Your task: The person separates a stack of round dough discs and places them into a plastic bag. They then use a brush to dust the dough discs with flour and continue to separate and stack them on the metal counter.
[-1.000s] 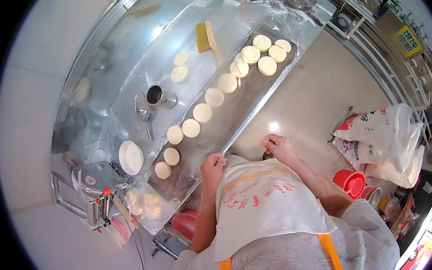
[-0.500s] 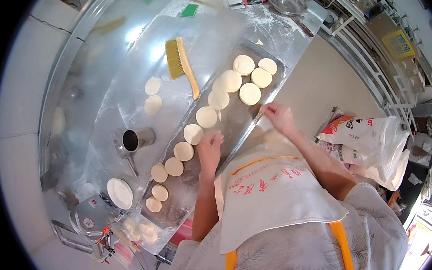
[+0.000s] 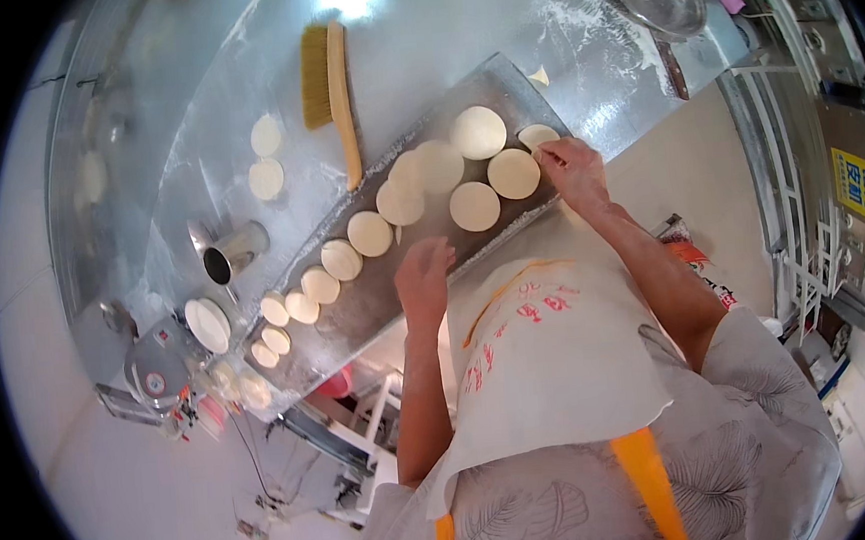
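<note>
Dough round [image 3: 536,134] lies near the tray's [image 3: 378,286] far right corner. Right hand [image 3: 574,172]: fingers narrowed at its edge, grip unclear. Left hand [image 3: 423,281]: half curled over tray, contents unclear. Light edge handling should limit stretching.

Watching the feed from my end, I'd call this a working dough kitchen, small bakery type; can't tell if there's a shopfront. Giveaway is the big metal-topped table [image 3: 418,65] beyond both hands, with flour streaks [image 3: 592,43] past the right hand [image 3: 574,172]. Pale dough rounds [image 3: 475,207] sit in batches on a dark board [image 3: 372,299] around the left hand [image 3: 425,279], way more than a family supper. Off to that hand's left I've got a white bowl [image 3: 208,326] and a grey machine [image 3: 157,372]. Right of the right hand: metal racking [image 3: 762,172]. Oh, and a pale apron [image 3: 561,391].
</note>
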Action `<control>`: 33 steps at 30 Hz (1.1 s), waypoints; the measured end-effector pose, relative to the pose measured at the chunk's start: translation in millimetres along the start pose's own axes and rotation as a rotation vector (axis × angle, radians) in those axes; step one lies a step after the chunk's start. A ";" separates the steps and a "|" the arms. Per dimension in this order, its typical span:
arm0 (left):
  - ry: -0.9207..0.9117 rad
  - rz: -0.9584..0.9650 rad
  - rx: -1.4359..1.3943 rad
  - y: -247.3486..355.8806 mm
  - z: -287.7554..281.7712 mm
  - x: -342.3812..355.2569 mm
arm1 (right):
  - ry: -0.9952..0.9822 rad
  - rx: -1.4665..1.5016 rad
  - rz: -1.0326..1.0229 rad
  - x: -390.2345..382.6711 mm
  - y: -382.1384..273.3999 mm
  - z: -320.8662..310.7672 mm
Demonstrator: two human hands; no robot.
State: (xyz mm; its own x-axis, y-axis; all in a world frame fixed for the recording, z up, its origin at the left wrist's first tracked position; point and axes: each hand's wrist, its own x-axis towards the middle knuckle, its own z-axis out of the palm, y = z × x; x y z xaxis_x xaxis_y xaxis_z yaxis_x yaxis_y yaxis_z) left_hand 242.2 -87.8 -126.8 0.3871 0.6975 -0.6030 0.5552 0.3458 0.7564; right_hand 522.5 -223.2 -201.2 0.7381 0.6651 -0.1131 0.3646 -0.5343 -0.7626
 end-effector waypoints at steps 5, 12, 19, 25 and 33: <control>-0.008 -0.006 -0.069 7.8 50.7 -9.9 | -0.002 -0.111 -0.393 5.2 -17.7 -21.6; 0.014 0.014 -0.054 9.4 75.9 -16.3 | -0.241 -0.249 -0.716 -7.8 -8.7 10.2; 0.109 0.042 0.067 3.7 65.0 -29.9 | -0.344 -0.334 -0.758 -6.3 -8.1 16.4; 0.159 0.010 -0.021 -16.3 64.4 -44.3 | -0.130 0.007 -0.572 63.0 -46.5 5.8; 0.356 -0.201 -0.223 -44.4 86.3 -70.3 | 0.199 -0.001 -0.291 389.7 -118.1 -23.6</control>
State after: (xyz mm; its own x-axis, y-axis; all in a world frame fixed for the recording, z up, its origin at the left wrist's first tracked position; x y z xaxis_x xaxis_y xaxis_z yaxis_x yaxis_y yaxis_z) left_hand 253.9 -206.4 -139.8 -0.0105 0.7615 -0.6481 0.4064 0.5954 0.6930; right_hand 780.4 86.8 -140.3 0.6992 0.6749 0.2358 0.5768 -0.3377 -0.7438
